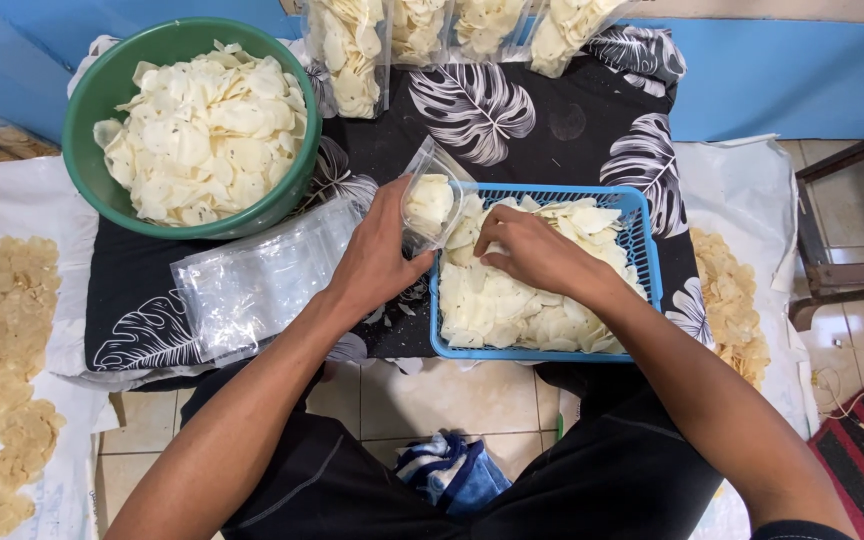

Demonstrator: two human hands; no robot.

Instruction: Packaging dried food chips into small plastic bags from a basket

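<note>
Left hand (377,255) clamped around a clear bag (430,205) partly filled with chips, held at the left edge of the blue basket (648,262). Right hand (530,250) fingers curled, gathering chips (512,305) in the basket. Green bowl (87,150) far left, empty bags (252,285) near it.

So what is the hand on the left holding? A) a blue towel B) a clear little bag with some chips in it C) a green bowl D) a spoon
B: the left hand grips a small clear plastic bag with a few pale chips inside, held at the edge of the blue basket, while the right hand rests on the chips in that basket.
</note>
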